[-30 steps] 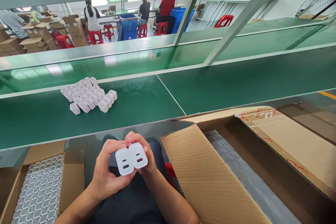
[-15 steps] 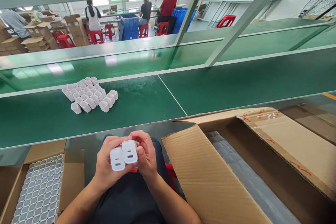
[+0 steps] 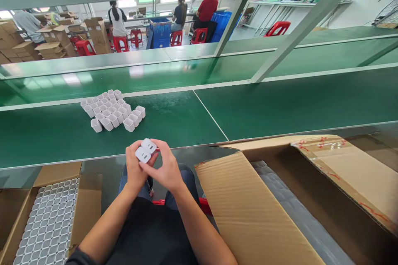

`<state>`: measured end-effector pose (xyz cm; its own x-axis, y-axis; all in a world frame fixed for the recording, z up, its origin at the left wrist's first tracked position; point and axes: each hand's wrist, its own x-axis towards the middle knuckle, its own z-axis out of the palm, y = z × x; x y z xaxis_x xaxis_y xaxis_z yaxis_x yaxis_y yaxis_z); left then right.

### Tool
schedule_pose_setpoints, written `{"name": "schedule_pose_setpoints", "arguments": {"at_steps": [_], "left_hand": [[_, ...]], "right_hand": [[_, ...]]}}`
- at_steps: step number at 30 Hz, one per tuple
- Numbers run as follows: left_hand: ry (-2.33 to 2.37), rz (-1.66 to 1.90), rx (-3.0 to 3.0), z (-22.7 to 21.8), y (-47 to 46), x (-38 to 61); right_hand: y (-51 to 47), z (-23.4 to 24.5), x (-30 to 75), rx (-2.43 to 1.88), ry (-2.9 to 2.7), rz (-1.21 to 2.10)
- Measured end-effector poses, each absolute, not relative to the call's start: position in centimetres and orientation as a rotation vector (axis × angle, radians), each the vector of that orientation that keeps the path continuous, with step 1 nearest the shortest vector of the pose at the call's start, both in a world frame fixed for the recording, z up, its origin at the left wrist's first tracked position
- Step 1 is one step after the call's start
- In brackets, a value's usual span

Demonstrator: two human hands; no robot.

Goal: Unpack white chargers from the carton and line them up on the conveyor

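Observation:
Both hands hold two white charger plugs (image 3: 145,150) side by side, just above the near edge of the green conveyor belt (image 3: 186,120). My left hand (image 3: 134,169) grips them from the left and my right hand (image 3: 166,167) wraps them from the right. A cluster of several white charger shells (image 3: 112,109) stands on the belt, up and to the left of my hands.
An open cardboard box (image 3: 49,219) with a tray of white shells sits at the lower left. A large open cardboard box (image 3: 280,203) stands at the right. A metal frame crosses above the belt. Several people sit on red stools (image 3: 120,42) far behind.
My hands have lifted the two plugs up and forward from my lap toward the belt's near edge, and tilted their faces away from me.

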<state>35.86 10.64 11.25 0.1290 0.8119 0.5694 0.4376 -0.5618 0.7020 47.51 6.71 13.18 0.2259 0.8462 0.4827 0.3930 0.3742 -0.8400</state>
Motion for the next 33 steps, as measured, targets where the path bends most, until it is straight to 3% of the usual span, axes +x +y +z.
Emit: {"name": "schedule_pose_setpoints", "arguments": {"at_steps": [6,13,22,33], "left_hand": [[1.128,1.064,2.145,9.7,16.3,34.4],[1.064,0.818,2.202,10.9,19.9,32.9],[1.358,0.845,2.228,10.2,19.2,35.6],[1.422,0.996,2.159,10.0,18.2,35.5]], "right_hand": [[15.2,11.2,52.6,-1.152,-1.533,0.903],[20.8,13.8,57.2,-0.97,-1.905,1.293],[25.2,13.0,59.3,-0.727,-2.174,1.53],[26.8,12.7,60.1,-0.657,-1.983,1.737]]}}
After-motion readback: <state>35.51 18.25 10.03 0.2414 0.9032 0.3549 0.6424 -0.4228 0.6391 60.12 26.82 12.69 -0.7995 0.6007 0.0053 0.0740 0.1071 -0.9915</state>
